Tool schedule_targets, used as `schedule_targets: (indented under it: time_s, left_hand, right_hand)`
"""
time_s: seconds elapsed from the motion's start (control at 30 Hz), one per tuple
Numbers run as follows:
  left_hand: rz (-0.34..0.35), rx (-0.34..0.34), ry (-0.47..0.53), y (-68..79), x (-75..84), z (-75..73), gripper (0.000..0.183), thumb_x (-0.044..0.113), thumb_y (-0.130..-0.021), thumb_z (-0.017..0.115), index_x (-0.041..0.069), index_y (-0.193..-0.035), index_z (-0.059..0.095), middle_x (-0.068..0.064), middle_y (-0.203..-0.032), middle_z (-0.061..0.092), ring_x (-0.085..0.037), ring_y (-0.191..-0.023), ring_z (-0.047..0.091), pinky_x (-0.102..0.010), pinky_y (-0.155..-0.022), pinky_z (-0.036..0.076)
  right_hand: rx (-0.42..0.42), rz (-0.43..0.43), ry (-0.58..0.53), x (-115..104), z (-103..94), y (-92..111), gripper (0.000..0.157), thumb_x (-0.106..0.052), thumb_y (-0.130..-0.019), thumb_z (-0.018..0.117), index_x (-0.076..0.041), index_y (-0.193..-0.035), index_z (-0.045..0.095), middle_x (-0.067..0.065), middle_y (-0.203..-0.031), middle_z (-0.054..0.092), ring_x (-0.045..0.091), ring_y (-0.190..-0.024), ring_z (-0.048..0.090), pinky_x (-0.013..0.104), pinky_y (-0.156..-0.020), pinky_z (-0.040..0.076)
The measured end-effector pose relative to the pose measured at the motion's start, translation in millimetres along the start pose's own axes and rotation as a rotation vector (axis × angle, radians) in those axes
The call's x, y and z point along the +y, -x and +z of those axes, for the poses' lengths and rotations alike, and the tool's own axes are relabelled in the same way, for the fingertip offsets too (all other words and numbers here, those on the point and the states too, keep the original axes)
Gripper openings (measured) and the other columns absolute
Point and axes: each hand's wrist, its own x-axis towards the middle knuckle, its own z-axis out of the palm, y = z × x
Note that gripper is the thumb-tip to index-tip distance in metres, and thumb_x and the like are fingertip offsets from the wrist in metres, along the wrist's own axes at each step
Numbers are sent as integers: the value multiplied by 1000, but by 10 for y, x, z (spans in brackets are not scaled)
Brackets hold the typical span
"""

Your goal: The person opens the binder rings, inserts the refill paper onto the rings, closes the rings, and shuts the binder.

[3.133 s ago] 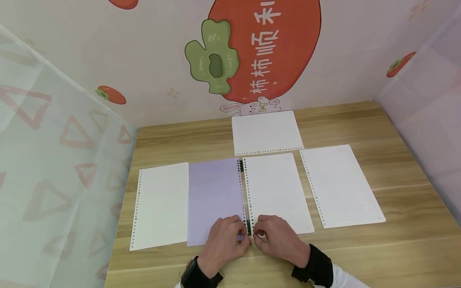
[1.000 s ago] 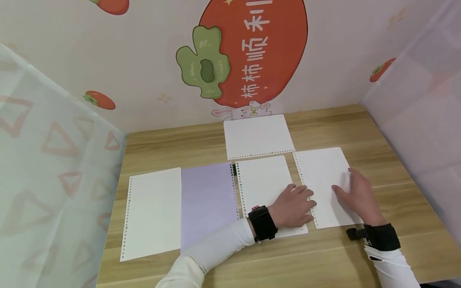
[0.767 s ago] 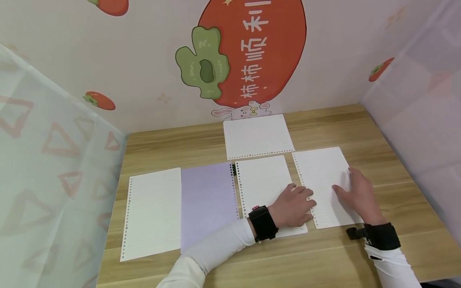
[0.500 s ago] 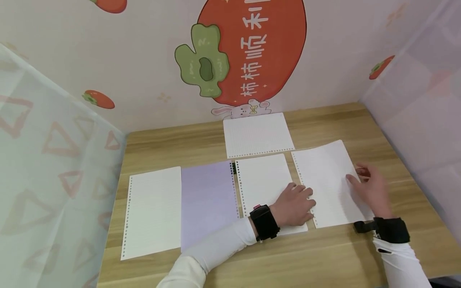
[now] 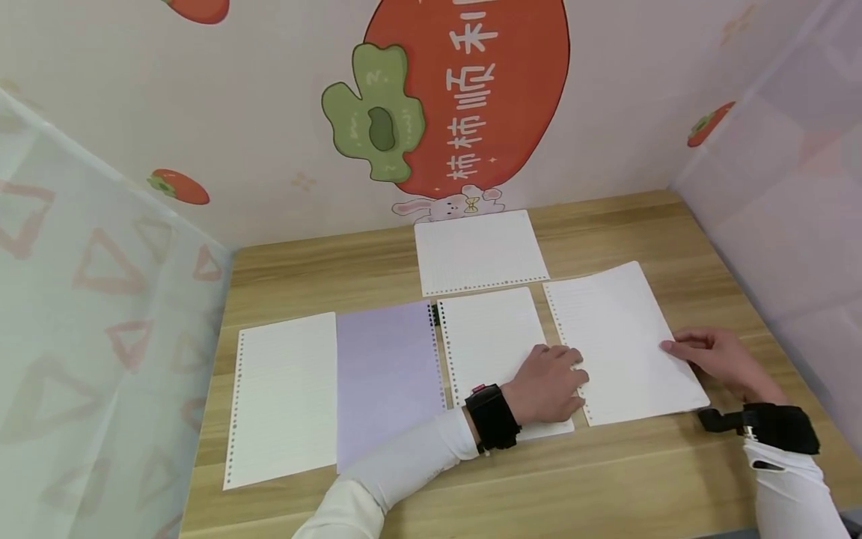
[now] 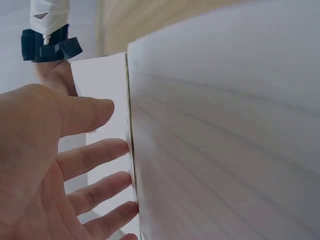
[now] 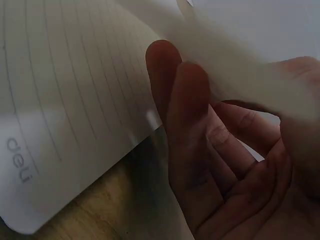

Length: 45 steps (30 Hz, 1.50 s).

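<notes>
My right hand [image 5: 730,363] pinches the right edge of the loose-leaf paper [image 5: 616,337] on the right, thumb on top. Its far right corner lifts a little off the table. In the right wrist view the paper [image 7: 240,62] runs between thumb and fingers, above a lined sheet [image 7: 65,100] printed "deli". My left hand [image 5: 545,383] lies with fingers spread over the right edge of the binder's lined pages [image 5: 494,322]. Its fingertips touch the left margin of the right-hand paper. Left of the pages lies the purple cover [image 5: 387,367]; the forearm hides its lower corner.
One lined sheet [image 5: 283,397] lies left of the purple cover. Another sheet [image 5: 481,251] lies crosswise at the back, against the patterned wall [image 5: 269,97]. A dark green binder clasp [image 5: 435,314] shows at the spine. Wood-grain table [image 5: 592,486] shows along the front.
From the binder spine, both hands moved right to the right-hand paper. Lately my right hand slid outward to its right edge and now pinches it; the left hand has stayed put.
</notes>
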Motion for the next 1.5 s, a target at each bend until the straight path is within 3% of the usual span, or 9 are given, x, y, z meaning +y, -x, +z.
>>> schedule_targets:
  time_s: [0.13,0.23,0.33,0.4,0.57,0.67,0.83,1.13,1.5]
  left_hand:
    - [-8,27,221,21,-118,-23,38,40,-101,59,22,-132,71,4,-143,59,-15,-136,52,-28,-108,42]
    - [-48,93,451,24,-223,-29,39,35,-102,59,14,-135,66,1,-140,58,-15,-131,52,-22,-108,40]
    - [-147,180,705,27,-302,-16,44,33,-104,55,7,-139,54,-6,-133,53,-13,-115,53,-19,-97,43]
    - [-229,228,901,29,-344,-7,51,34,-104,54,1,-142,45,-11,-127,49,-12,-105,50,-19,-89,42]
    - [-420,210,1431,51,-418,-20,66,39,-103,57,1,-150,31,-9,-129,51,-13,-92,63,-27,-81,54]
    - [-474,186,1620,81,-457,-33,57,37,-103,58,7,-147,37,-4,-125,60,-20,-87,73,-36,-76,62]
    - [-445,230,1633,226,-545,-22,37,26,-105,56,14,-140,52,-2,-109,71,-21,-81,75,-39,-70,63]
    - [-465,305,1504,563,-654,-3,41,23,-106,54,19,-147,51,-6,-114,70,-21,-77,76,-39,-65,62]
    - [-467,302,1541,929,-785,8,48,24,-106,55,21,-153,46,-10,-114,71,-25,-82,76,-41,-68,62]
  right_hand:
    - [-15,17,-10,22,4,-12,64,-44,-98,66,9,-134,62,4,-108,76,-1,-85,63,24,-71,53]
    - [-35,28,-148,47,16,9,42,-37,-100,66,-3,-124,70,-8,-99,74,4,-80,65,26,-69,55]
    - [-59,55,-337,59,43,60,15,-29,-101,65,-22,-109,76,-13,-92,73,8,-77,68,28,-67,58]
    - [-77,59,-432,49,75,96,14,-25,-102,63,-30,-102,76,-13,-93,73,9,-79,69,28,-68,58]
    - [-87,24,-572,-58,215,178,18,-19,-103,61,-24,-104,78,-12,-99,74,5,-86,69,24,-71,58]
    - [-72,-27,-608,-162,329,220,17,-15,-103,61,-18,-105,78,-13,-101,72,1,-89,66,19,-73,56]
    - [-77,-75,-620,-363,517,235,13,-14,-101,64,-12,-103,77,-11,-93,68,2,-79,60,18,-65,53]
    - [-183,-163,-688,-648,684,193,11,-10,-103,60,-10,-110,67,-7,-87,66,6,-72,61,23,-63,54]
    - [-65,-161,-602,-998,798,58,17,-16,-96,71,-6,-110,74,-7,-86,73,7,-65,60,22,-59,55]
